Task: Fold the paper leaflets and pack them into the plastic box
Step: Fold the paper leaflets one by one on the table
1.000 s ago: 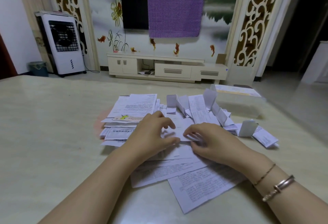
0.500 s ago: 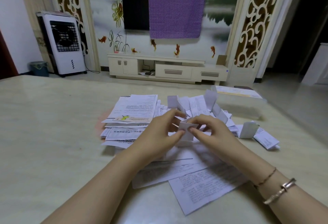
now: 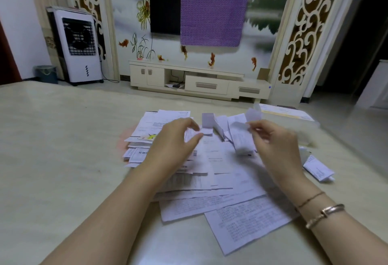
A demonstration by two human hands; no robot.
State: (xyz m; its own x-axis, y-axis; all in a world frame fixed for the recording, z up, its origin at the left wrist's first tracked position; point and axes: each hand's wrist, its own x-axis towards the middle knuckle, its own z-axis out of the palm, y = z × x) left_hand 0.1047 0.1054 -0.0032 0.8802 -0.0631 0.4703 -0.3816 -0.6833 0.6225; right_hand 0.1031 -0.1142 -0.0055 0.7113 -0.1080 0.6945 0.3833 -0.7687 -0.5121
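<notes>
A spread of unfolded white paper leaflets [image 3: 212,199] lies on the table in front of me, with a neater stack [image 3: 165,121] at its far left. Small folded leaflets [image 3: 207,121] stand behind the spread. My left hand [image 3: 174,141] hovers over the pile with fingers apart and holds nothing. My right hand [image 3: 275,143] is raised to the right of it, pinching a small folded leaflet [image 3: 238,126] that is blurred by motion. The clear plastic box [image 3: 294,125] sits at the far right with a printed sheet in or on it; I cannot tell which.
Another folded leaflet [image 3: 319,170] lies alone on the table, right of my right wrist. The pale table [image 3: 63,170] extends wide to the left. Beyond it stand a TV cabinet [image 3: 199,82] and a white air cooler [image 3: 78,46].
My hands, together on one leaflet on the table, lifted it and finished folding it. Now they have parted: the right hand carries the folded piece rightward, and the left has let go.
</notes>
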